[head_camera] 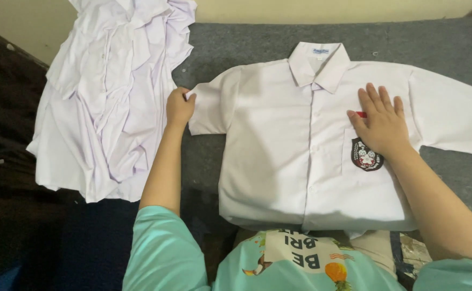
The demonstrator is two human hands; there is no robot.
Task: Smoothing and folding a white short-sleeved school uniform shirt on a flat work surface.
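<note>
Nearest me: my mint-green T-shirt point(279, 269) with its printed front fills the bottom of the view, both forearms reaching forward from its sleeves.

White short-sleeved shirt point(295, 145) lies face up and buttoned on the grey padded surface point(236, 48), hem just at my body. Long axis runs from hem near me to collar point(319, 64) at the far end, so the collar points away from me. Sleeves are spread out to either side, crosswise to that axis. The hem end looks tucked or hanging over the near edge; I cannot tell which.

My right hand point(381, 121) rests flat, fingers extended and together, palm down on the chest of the shirt. It covers the top of the breast pocket, with the dark badge point(366, 155) showing just below the heel of the hand and a small red patch point(361, 114) at the thumb side. It grips nothing.

My left hand point(179, 106) is closed, pinching the cuff edge of the sleeve on my left, at its outer tip.

Farther left: a rumpled pile of white garments point(106, 97) lies beside the shirt, just next to my left hand, reaching up to the far wall.
</note>
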